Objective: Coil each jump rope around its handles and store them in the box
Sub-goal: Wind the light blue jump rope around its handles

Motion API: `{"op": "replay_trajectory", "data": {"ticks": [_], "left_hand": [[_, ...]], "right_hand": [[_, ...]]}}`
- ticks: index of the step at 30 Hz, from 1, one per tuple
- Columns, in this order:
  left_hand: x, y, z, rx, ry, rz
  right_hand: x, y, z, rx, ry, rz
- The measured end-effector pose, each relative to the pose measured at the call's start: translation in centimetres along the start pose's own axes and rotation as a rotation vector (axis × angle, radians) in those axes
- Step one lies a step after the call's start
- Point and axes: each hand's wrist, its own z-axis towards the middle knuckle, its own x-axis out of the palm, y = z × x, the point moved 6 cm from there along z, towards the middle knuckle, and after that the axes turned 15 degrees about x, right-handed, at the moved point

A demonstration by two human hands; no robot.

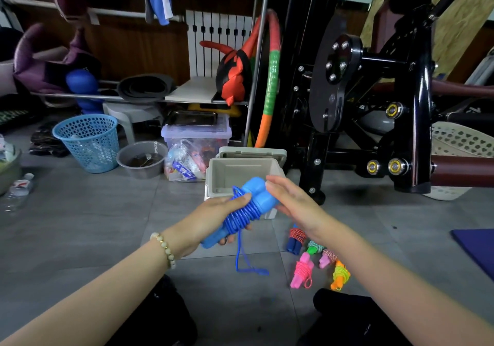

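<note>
Jump rope (pixel 242 212), blue, mostly wound round its paired handles, held just in front of the open box (pixel 235 169).
It sits in the left hand (pixel 213 217), whose fingers curl round handles and coil together. The right hand (pixel 291 201) lies flat-fingered beside the handle tops, gripping nothing. A loose tail (pixel 242 260) hangs from the coil to the floor. To finish well, I'd say pinch that tail, wrap it snugly over the existing turns, tuck the end under, then lower the bundle into the box. Other coiled ropes (pixel 302 268) wait on the tiles to the person's right.
</note>
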Motion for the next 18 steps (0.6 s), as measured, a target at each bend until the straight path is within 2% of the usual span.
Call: {"op": "replay_trajectory", "data": {"ticks": [2, 3, 5, 9, 14, 18], "left_hand": [[0.2, 0.0, 0.2, -0.019, -0.030, -0.120], [0.6, -0.1, 0.1, -0.033, -0.003, -0.155], [1.7, -0.2, -0.1, -0.082, 0.115, -0.187], [2.6, -0.7, -0.6, -0.162, 0.302, -0.228], [2.6, -1.3, -0.8, -0.184, 0.393, -0.294], [2.1, -1.8, -0.9, -0.145, 0.437, -0.069]], "right_hand": [[0.8, -1.0, -0.3, 0.013, 0.116, 0.034], [1.6, -1.0, -0.7, -0.014, 0.175, -0.028], [2.9, -1.1, -1.3, -0.047, 0.257, -0.093], [3.6, -0.4, -2.1, -0.075, 0.324, -0.042], [3.5, 0.1, -2.5, -0.083, 0.299, -0.126], [3.4, 0.9, -2.7, -0.161, 0.216, -0.094]]}}
